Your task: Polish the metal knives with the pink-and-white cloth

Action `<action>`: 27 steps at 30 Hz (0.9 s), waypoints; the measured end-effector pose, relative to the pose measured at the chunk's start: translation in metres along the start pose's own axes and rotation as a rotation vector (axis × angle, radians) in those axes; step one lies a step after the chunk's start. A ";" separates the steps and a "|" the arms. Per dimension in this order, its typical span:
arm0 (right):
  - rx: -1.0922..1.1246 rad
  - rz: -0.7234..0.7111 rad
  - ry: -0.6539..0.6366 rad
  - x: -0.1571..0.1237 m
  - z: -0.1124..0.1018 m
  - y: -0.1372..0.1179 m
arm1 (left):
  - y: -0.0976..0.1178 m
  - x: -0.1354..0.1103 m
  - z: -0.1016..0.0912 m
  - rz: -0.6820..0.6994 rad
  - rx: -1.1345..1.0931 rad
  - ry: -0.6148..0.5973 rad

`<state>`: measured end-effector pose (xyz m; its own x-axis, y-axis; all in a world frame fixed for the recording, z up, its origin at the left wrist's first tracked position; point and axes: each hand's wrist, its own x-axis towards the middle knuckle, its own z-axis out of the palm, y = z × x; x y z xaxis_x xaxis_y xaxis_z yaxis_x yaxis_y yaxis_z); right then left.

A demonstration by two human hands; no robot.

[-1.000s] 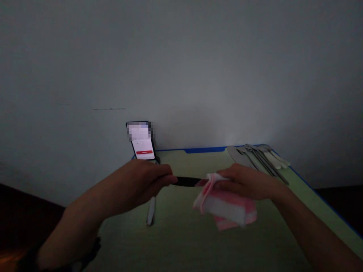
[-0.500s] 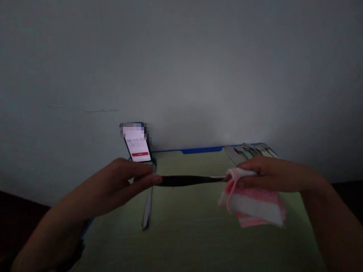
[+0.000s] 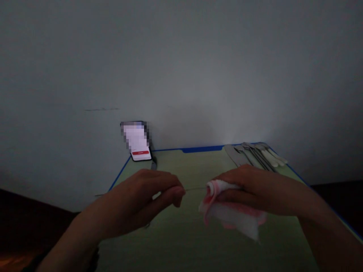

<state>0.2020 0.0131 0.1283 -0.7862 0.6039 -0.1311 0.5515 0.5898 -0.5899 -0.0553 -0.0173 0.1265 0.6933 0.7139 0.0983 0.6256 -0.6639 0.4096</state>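
Note:
My left hand [image 3: 147,196] is closed in a pinch on the handle end of a knife [image 3: 194,188], whose thin blade edge runs to the right. My right hand [image 3: 249,185] is closed on a pink and white cloth [image 3: 232,213] wrapped round the blade's far part. Both hands hover above a pale green table [image 3: 187,241]. Another piece of cutlery lies on the table under my left hand, mostly hidden.
A lit phone [image 3: 137,141] leans against the grey wall at the table's back left. Several pieces of cutlery [image 3: 256,155] lie in a row at the back right corner. The table has a blue edge [image 3: 201,149].
My hands have come closer together, the cloth sliding along the blade toward the handle. The knife has turned so only its thin edge shows.

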 end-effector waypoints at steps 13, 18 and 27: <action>-0.081 -0.029 0.026 -0.003 0.010 -0.024 | 0.006 0.003 -0.006 -0.053 -0.181 -0.132; -0.188 0.001 0.036 -0.002 0.026 -0.028 | 0.008 0.007 0.009 0.031 -0.055 -0.062; -0.129 0.057 0.017 0.008 0.033 -0.032 | 0.024 -0.002 0.018 0.048 0.195 0.030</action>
<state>0.1689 -0.0185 0.1201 -0.7481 0.6469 -0.1477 0.6275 0.6174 -0.4745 -0.0348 -0.0386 0.1200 0.7145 0.6851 0.1420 0.6518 -0.7256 0.2208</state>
